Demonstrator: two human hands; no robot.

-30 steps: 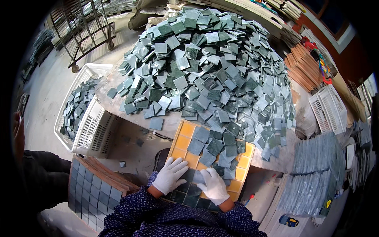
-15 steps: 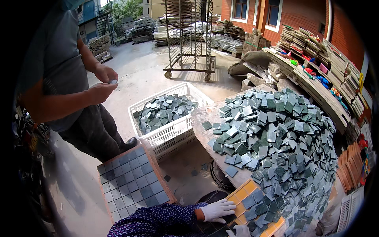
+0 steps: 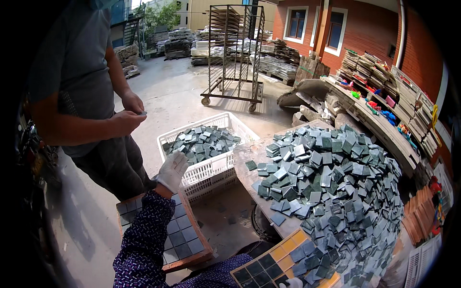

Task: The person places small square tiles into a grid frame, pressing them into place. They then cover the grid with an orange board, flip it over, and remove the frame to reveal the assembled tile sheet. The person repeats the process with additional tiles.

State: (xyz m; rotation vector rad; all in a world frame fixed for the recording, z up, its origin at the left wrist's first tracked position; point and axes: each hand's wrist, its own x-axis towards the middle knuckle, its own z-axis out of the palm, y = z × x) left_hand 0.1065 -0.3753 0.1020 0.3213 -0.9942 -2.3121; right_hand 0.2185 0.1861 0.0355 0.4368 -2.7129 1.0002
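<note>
My left hand (image 3: 172,172), in a white glove, is raised between the white plastic crate (image 3: 211,169) and a board covered with rows of grey square tiles (image 3: 184,235). Its fingers are stretched out, and nothing shows in it. At the lower edge, my right hand (image 3: 291,283), also gloved, lies at a yellow gridded tray (image 3: 283,249); its fingers are mostly cut off. Dark green tiles (image 3: 262,271) fill cells at the tray's left end, while loose tiles (image 3: 307,258) cover its right part.
A large heap of loose green-grey tiles (image 3: 331,177) covers the table (image 3: 247,152) at right. More tiles fill the crate. At left stands another person (image 3: 84,81), fingers around a small piece. Farther back are a wheeled metal rack (image 3: 235,62) and stacked slabs (image 3: 178,43).
My left hand has left the yellow tray and swung up and left, over the tiled board. More of the tray's dark tiles now show. The other person's hands have shifted slightly.
</note>
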